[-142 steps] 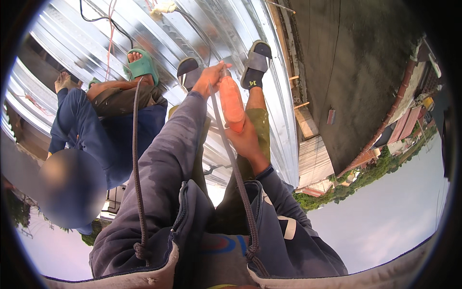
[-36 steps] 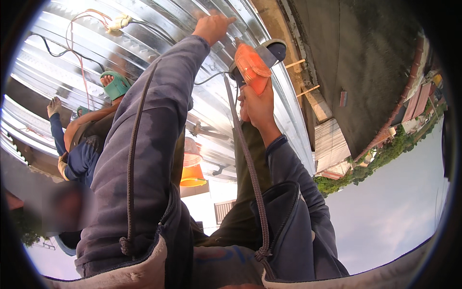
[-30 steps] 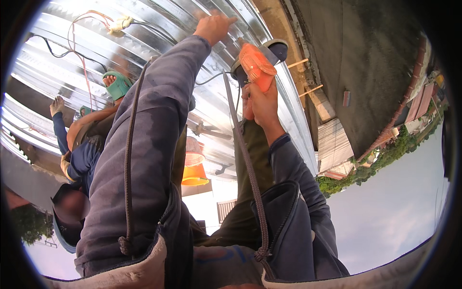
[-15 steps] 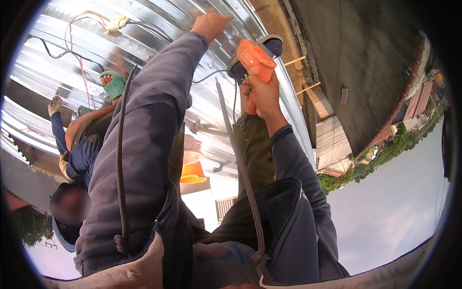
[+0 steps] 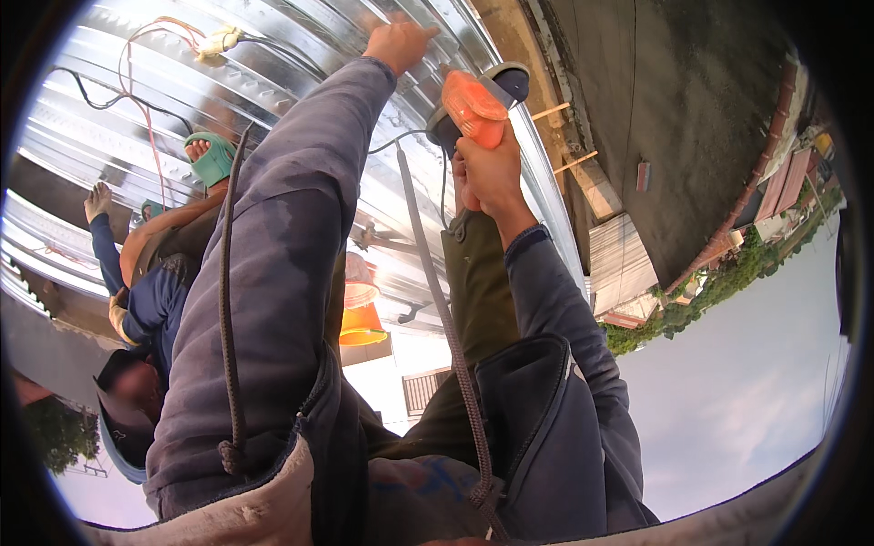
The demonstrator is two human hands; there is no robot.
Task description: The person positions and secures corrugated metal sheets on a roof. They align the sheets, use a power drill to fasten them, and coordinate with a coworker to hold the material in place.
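Note:
My right hand (image 5: pixel 492 175) is wrapped round the grip of an orange corded power drill (image 5: pixel 475 111). The drill's dark nose points away from me toward the shiny ribbed metal sheets (image 5: pixel 300 27), near my dark shoe (image 5: pixel 506 82). My left hand (image 5: pixel 399 45) is at the sheets, ahead and to the left of the drill. One of its fingers stretches out to the right, and the others are mostly hidden behind the hand. I see nothing held in it.
A person in a cap (image 5: pixel 127 400) crouches on the sheets at left, wearing green sandals (image 5: pixel 211 156). Cables and a pale connector (image 5: pixel 218 43) lie beyond. An orange bucket (image 5: pixel 362 325) stands between my legs. The sheets' edge runs along the right, above a dark lower surface (image 5: pixel 692 118).
The drill and my right hand appear slightly farther left and up, along with the whole scene. My left hand stays at nearly the same spot, and the crouching person's head has turned slightly.

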